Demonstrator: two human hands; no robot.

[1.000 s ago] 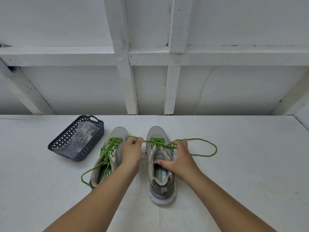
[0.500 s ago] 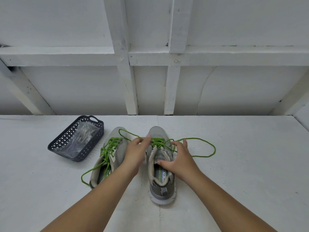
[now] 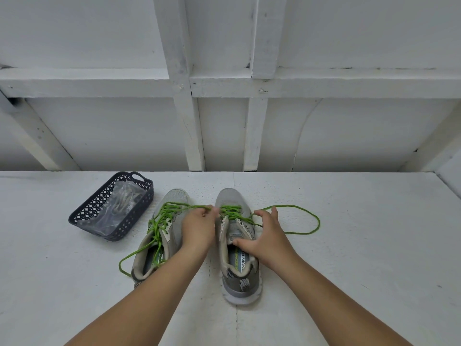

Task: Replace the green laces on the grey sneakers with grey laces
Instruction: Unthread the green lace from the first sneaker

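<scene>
Two grey sneakers stand side by side on the white table, toes pointing away. The left sneaker (image 3: pixel 159 236) carries a loosened green lace (image 3: pixel 159 221) whose end trails toward me. On the right sneaker (image 3: pixel 237 260), the green lace (image 3: pixel 299 211) is partly threaded and loops out to the right. My left hand (image 3: pixel 198 229) pinches a strand of that lace beside the eyelets. My right hand (image 3: pixel 269 237) holds the right sneaker, thumb inside the opening and fingers over its right side.
A dark perforated basket (image 3: pixel 99 216) sits at the left back, holding a clear plastic bag (image 3: pixel 119 208) with greyish laces inside. A white framed wall rises right behind the table (image 3: pixel 361 245).
My left hand dipped in at the right sneaker's eyelets, then drew back left with a strand of green lace. My right hand stayed on the sneaker.
</scene>
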